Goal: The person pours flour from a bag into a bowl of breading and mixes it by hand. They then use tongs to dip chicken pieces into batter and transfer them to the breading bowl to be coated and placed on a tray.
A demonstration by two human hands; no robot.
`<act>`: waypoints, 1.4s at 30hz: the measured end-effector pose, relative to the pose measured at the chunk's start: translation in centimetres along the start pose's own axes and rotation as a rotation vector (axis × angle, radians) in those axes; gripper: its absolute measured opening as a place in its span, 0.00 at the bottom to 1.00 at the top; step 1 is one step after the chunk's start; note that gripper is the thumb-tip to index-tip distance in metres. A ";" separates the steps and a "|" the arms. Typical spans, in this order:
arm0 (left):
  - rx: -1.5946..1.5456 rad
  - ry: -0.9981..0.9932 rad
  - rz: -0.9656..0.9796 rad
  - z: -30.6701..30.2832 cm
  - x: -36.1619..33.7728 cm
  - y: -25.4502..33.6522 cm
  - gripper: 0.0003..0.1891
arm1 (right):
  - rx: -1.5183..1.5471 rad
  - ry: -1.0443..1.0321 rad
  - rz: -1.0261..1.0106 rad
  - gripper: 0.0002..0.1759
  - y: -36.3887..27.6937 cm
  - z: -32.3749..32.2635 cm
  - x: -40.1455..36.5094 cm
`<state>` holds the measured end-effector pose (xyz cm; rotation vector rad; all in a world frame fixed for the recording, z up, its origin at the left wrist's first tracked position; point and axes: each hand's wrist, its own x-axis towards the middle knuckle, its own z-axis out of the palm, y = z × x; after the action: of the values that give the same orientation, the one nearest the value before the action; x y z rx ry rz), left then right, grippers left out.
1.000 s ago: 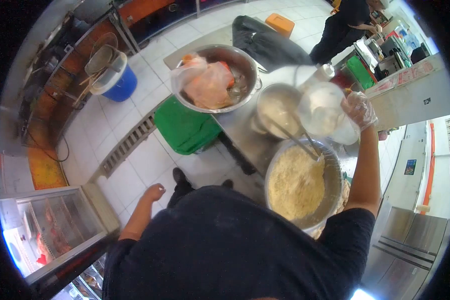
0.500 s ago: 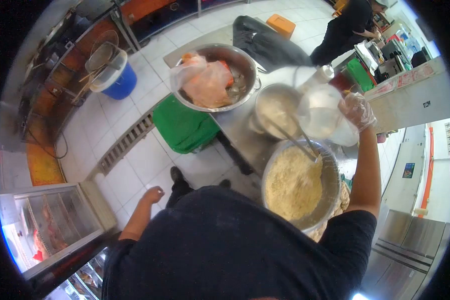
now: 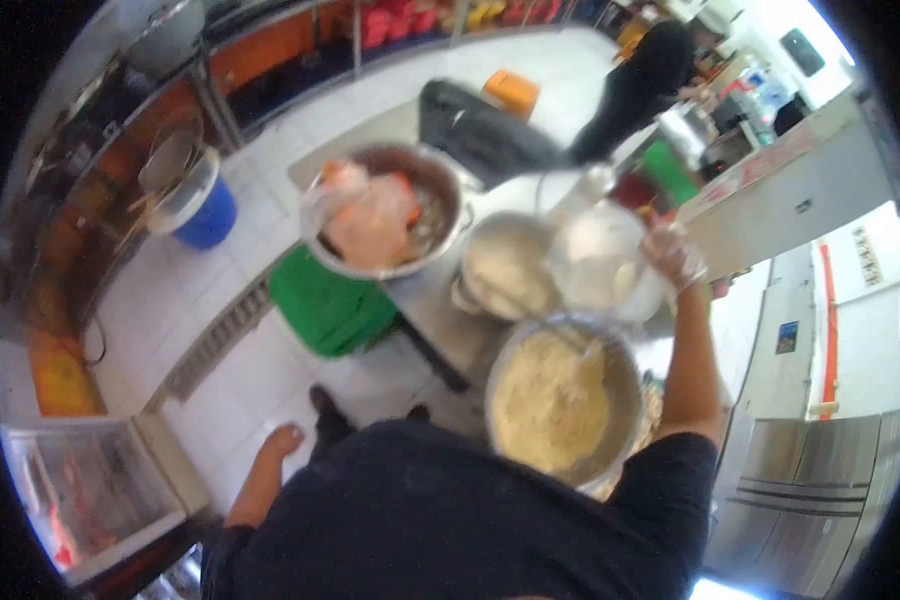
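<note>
My right hand (image 3: 674,254), in a clear plastic glove, grips the right side of a pale, translucent plastic tub (image 3: 602,255) over the table. Left of the tub is a metal pot (image 3: 507,265) of whitish contents. Nearer to me sits a large metal bowl (image 3: 625,405) of yellowish, lumpy flour mix (image 3: 550,400). Metal tongs (image 3: 582,340) lean across its far rim. Bare and low at my side, my left hand (image 3: 282,441) has its fingers curled in, with nothing seen in them; blur softens its outline.
A large metal basin (image 3: 445,175) with plastic-wrapped food stands at the table's far left, above a green bin (image 3: 330,305). A blue bucket (image 3: 208,215) is on the floor. Another person (image 3: 640,85) in dark clothes works at the back. A glass-fronted case (image 3: 95,490) stands lower left.
The view has swung, so the table and bowls sit further left and lower. My right hand keeps its hold on the tub. My left hand still hangs at my side.
</note>
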<state>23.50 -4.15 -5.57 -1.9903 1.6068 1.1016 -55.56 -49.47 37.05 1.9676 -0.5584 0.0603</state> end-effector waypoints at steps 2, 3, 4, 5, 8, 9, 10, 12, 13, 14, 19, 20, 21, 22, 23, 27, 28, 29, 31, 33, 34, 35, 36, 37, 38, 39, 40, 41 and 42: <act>-0.068 0.075 0.181 1.5 0.5 -1.8 0.20 | 0.145 -0.062 0.070 0.06 0.0 0.6 -2.1; -0.110 0.043 0.145 1.1 0.3 -1.4 0.20 | 0.506 -0.101 0.352 0.13 -0.2 -1.0 -1.6; -0.154 0.006 0.102 0.6 -0.5 -1.2 0.20 | 0.706 -0.188 0.669 0.15 -0.2 -3.2 -0.3; -0.167 0.030 0.103 0.7 -0.4 -1.5 0.20 | 0.913 -0.276 0.984 0.17 -0.1 -5.2 0.8; -0.198 0.062 0.130 0.9 -0.5 -2.8 0.21 | 0.939 -0.181 1.118 0.17 -0.7 -3.5 -3.0; -0.135 0.056 0.097 0.8 -0.6 -3.0 0.21 | 0.971 -0.225 1.249 0.17 -1.1 -3.1 -4.4; -0.070 0.045 0.064 0.7 -0.7 -3.3 0.21 | 0.634 -0.083 1.000 0.16 -2.1 -0.3 -8.5; -0.091 0.066 0.076 0.9 -1.0 -4.7 0.21 | 0.578 0.154 1.105 0.13 -5.8 1.6 -12.5; -0.102 0.082 0.091 1.1 -1.1 -5.4 0.21 | 0.863 0.257 1.457 0.12 -7.4 0.7 -12.8; -0.113 0.090 0.091 1.2 -1.1 -6.0 0.21 | 0.619 -0.026 1.330 0.13 -8.3 -0.1 -13.8; -0.099 -0.049 0.025 1.4 -3.6 -11.6 0.19 | 0.313 -0.435 1.126 0.16 -10.4 -2.5 -16.9; -0.103 -0.044 0.029 2.1 -3.9 -13.3 0.19 | 0.315 -0.322 1.171 0.18 -10.6 -3.3 -16.5; 0.096 -0.051 0.126 2.1 -4.5 -15.1 0.18 | 0.315 -0.209 1.214 0.20 -10.8 -3.8 -15.4; 0.293 -0.040 0.225 1.2 -5.6 -16.1 0.18 | 0.310 -0.205 1.217 0.20 -10.9 -4.7 -13.0; 0.309 -0.116 0.198 1.7 -5.8 -19.2 0.19 | 0.503 0.009 1.487 0.22 -10.7 -6.1 -10.2; 0.347 -0.174 0.159 -3.3 -7.1 -24.7 0.18 | 0.462 0.404 1.598 0.30 -12.5 -15.3 7.4; 0.355 -0.170 0.152 -4.3 -6.7 -26.5 0.17 | 0.388 0.374 1.516 0.32 -13.7 -18.0 12.6; 0.361 -0.165 0.146 -5.2 -6.4 -28.2 0.17 | 0.340 0.349 1.436 0.33 -14.6 -20.2 17.3; -0.075 0.258 0.326 -4.6 -5.1 -33.0 0.17 | 0.335 0.290 1.333 0.37 -16.1 -23.5 25.7; 0.087 0.056 0.137 -7.6 2.0 -33.3 0.18 | 0.420 0.216 1.293 0.38 -17.1 -25.7 32.7; 0.022 0.113 0.092 -9.4 5.1 -32.6 0.19 | 0.511 0.151 1.249 0.39 -17.2 -25.8 35.0; -0.089 0.109 0.051 -13.0 5.7 -32.4 0.19 | 0.576 0.157 1.237 0.41 -17.6 -24.8 36.3; -0.216 0.224 0.088 -14.9 7.4 -31.8 0.18 | 0.576 0.149 1.242 0.41 -17.9 -24.9 39.3; -0.342 0.343 0.123 -16.9 9.3 -31.4 0.18 | 0.900 0.341 1.286 0.43 -18.6 -25.4 44.0; -0.412 0.329 0.107 -20.1 10.2 -30.2 0.17 | 1.224 0.545 1.303 0.45 -19.7 -25.5 47.6; -0.483 0.316 0.090 -23.6 10.6 -28.5 0.16 | 1.225 0.548 1.310 0.45 -20.8 -25.1 49.9; -0.475 0.320 0.088 -26.3 10.9 -27.5 0.16 | 1.267 0.421 1.225 0.47 -21.8 -24.5 52.0; -0.475 0.325 0.097 -28.7 11.3 -26.8 0.16 | 1.294 0.327 1.159 0.45 -22.7 -24.0 54.6; -0.472 0.326 0.106 -30.4 11.8 -26.8 0.16 | 1.305 0.242 1.088 0.43 -23.6 -23.5 57.6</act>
<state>59.74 -25.14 -0.23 -2.5215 1.7478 1.3515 10.08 -41.44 44.24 2.4578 -1.6208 1.6602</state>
